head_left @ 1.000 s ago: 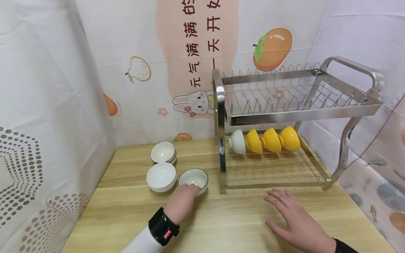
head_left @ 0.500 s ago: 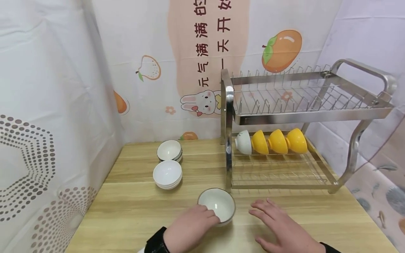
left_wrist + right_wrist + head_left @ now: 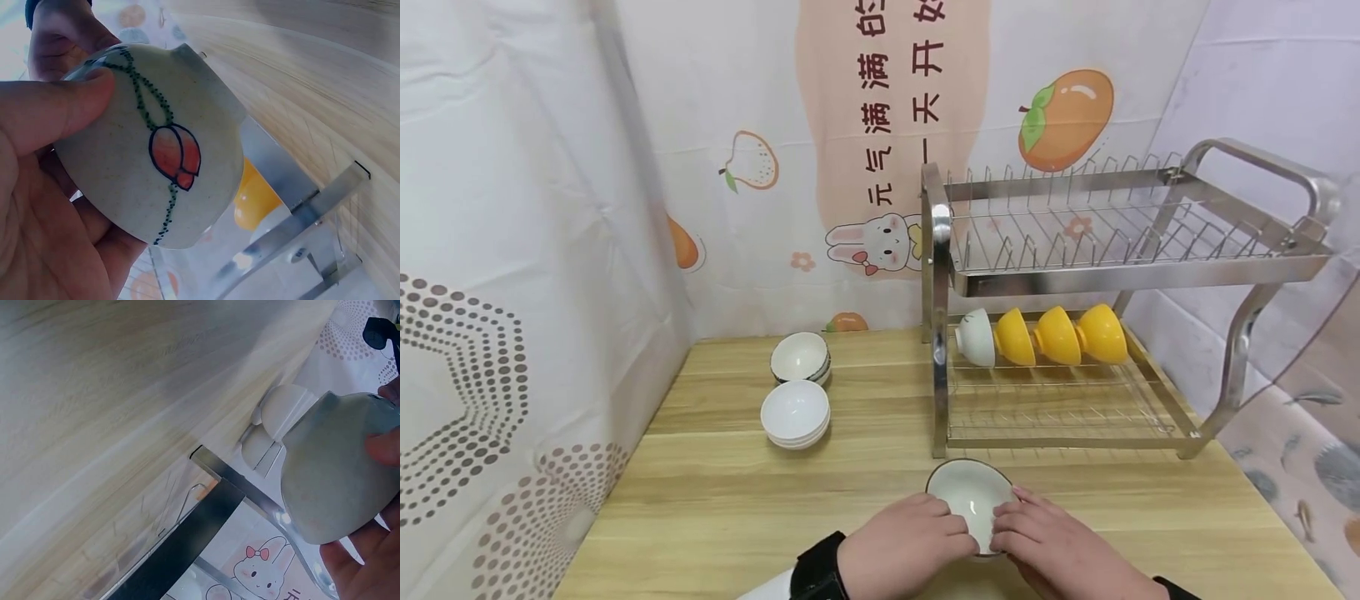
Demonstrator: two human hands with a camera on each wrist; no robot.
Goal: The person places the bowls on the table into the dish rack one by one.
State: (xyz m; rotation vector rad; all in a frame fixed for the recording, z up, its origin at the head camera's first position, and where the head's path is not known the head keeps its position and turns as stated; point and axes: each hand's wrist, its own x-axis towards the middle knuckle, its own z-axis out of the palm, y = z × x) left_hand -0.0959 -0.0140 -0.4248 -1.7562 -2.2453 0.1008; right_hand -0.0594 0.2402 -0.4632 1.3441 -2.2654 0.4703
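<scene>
Both hands hold one pale bowl with a dark rim (image 3: 966,492) in front of the rack. My left hand (image 3: 906,546) grips its left side, fingers over the rim; in the left wrist view the thumb lies on the outer wall of the bowl (image 3: 187,94), which bears a red tulip and green dotted lines. My right hand (image 3: 1060,546) pinches the right side, and the right wrist view shows its thumb on the plain outside of the bowl (image 3: 337,469).
A two-tier metal rack (image 3: 1075,443) stands at the right; its lower tier holds a white bowl (image 3: 976,338) and several yellow bowls (image 3: 1057,337) on their sides. Stacked white bowls (image 3: 796,412) and dark-rimmed bowls (image 3: 800,358) stand at the back left of the wooden table (image 3: 700,500).
The left hand has brought the bowl rightward and nearer, away from the stacks. The right hand, apart from it before, has moved slightly left and taken hold of its right side.
</scene>
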